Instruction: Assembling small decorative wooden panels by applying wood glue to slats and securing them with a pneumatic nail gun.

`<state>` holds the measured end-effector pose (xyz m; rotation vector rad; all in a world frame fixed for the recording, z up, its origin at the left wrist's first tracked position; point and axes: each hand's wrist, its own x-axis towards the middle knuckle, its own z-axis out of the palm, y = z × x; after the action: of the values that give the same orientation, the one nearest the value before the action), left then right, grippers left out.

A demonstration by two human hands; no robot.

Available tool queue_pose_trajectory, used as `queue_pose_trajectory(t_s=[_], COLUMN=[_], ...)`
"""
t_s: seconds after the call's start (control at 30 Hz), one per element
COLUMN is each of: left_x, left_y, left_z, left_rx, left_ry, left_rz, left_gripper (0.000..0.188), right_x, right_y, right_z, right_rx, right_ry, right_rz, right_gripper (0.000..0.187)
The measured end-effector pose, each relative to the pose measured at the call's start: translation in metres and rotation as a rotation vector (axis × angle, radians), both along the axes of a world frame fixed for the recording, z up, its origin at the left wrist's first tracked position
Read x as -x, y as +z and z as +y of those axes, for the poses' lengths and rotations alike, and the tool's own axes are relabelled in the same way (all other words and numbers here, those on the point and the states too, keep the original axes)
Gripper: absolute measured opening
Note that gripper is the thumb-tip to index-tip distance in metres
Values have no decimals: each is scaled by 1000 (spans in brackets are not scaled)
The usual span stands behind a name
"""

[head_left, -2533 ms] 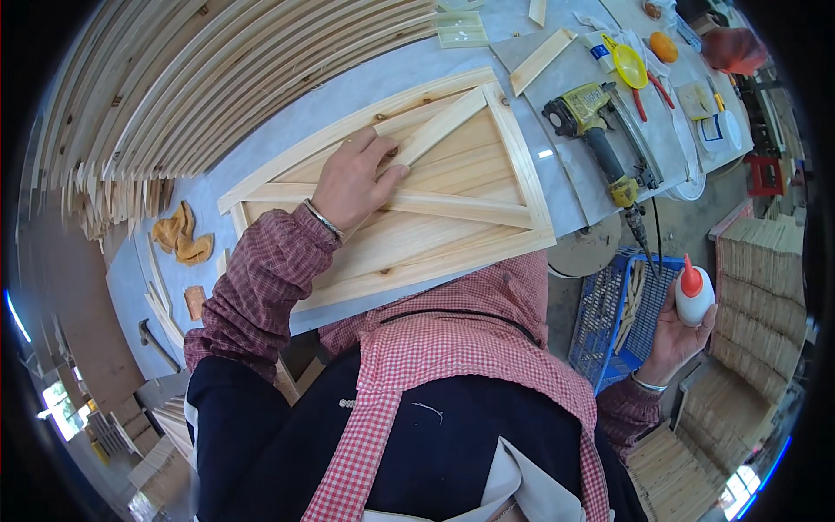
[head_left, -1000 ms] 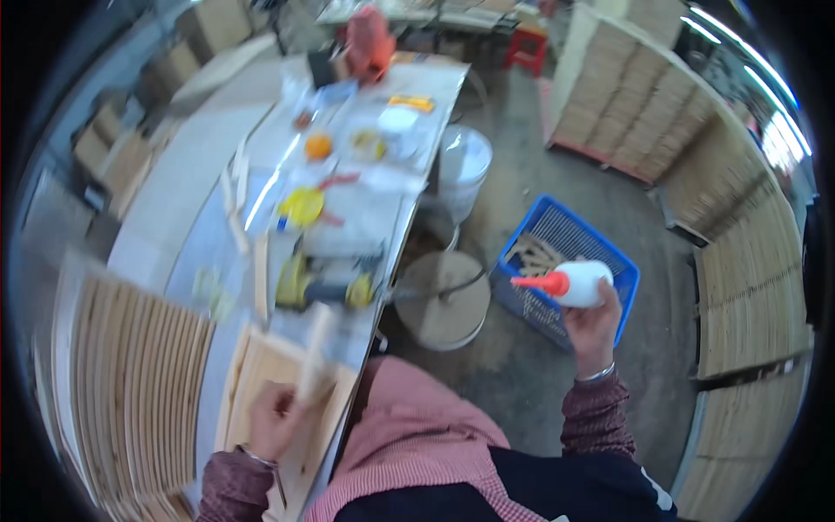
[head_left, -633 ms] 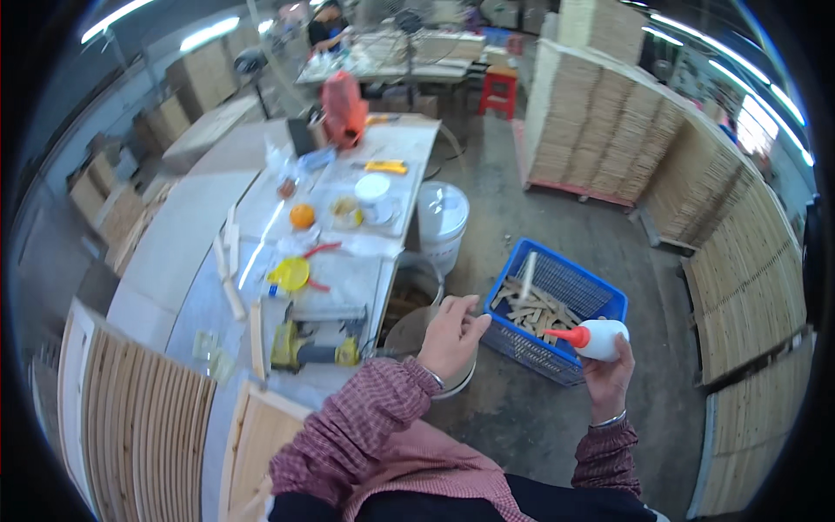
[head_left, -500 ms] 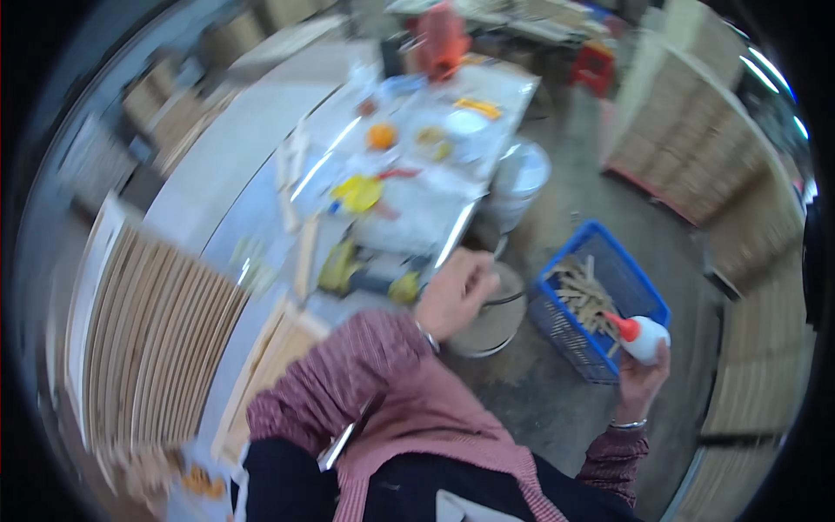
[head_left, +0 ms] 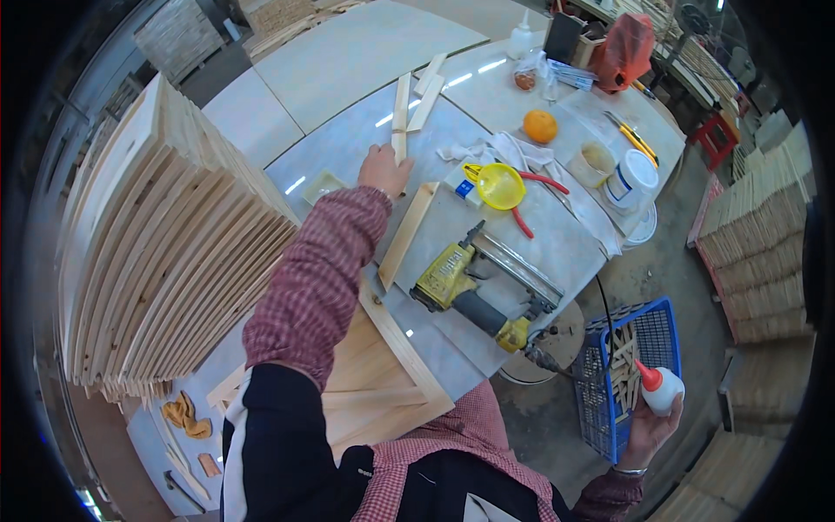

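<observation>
My left hand (head_left: pixel 384 171) reaches across the table, its fingers curled at the near end of a narrow wooden strip (head_left: pixel 400 113); the fingertips are partly hidden. Further short strips (head_left: pixel 426 104) lie beside that one. In my right hand (head_left: pixel 648 432), low on the right, is a white squeeze bottle (head_left: pixel 664 392) with a red nozzle that points up and left. A yellow and black nail gun (head_left: pixel 452 278) lies on the table, right of my left forearm. Below that forearm is a wooden frame panel (head_left: pixel 383 383), and a loose wooden slat (head_left: pixel 409 235) lies near its upper corner.
Curved wooden boards (head_left: pixel 174 261) stand stacked on the left. A blue basket (head_left: pixel 594 409) with wood pieces sits low on the right. The table also bears red-handled pliers (head_left: pixel 523 224), a yellow round thing (head_left: pixel 501 186), an orange (head_left: pixel 540 127) and a white tub (head_left: pixel 632 180). A black hose runs toward the basket.
My left hand has swung from above the floor beside the table to the wooden strips on it. The view has turned left. The bottle is still in my right hand.
</observation>
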<state>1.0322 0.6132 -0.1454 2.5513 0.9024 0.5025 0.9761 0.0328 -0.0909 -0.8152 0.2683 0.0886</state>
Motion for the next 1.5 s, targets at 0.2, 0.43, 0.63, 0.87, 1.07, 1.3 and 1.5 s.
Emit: queue_pose_trajectory(t_s=[0.2, 0.43, 0.63, 0.87, 1.07, 1.3, 1.5], left_x=[-30, 87, 242, 369, 428, 422, 395], left_y=[-23, 37, 55, 50, 33, 13, -5], left_z=[27, -25, -66, -89, -92, -99, -111], left_rx=[-7, 1104, 1270, 1048, 504, 126, -135], left_ry=[153, -72, -2, 106, -83, -146, -166], left_rz=[38, -381, -421, -345, -67, -3, -18], left_gripper=[37, 28, 25, 29, 34, 30, 28], right_x=[-16, 1, 30, 61, 78, 99, 107], right_y=[-14, -15, -10, -4, -2, 3, 4], right_z=[24, 27, 22, 32, 48, 63, 71], right_rx=[-9, -50, -119, -170, -154, -133, -76], right_ry=[76, 151, 306, 365, 400, 398, 378], right_rz=[22, -10, -7, -55, -76, -81, -67], right_gripper=[47, 46, 46, 46, 48, 50, 47])
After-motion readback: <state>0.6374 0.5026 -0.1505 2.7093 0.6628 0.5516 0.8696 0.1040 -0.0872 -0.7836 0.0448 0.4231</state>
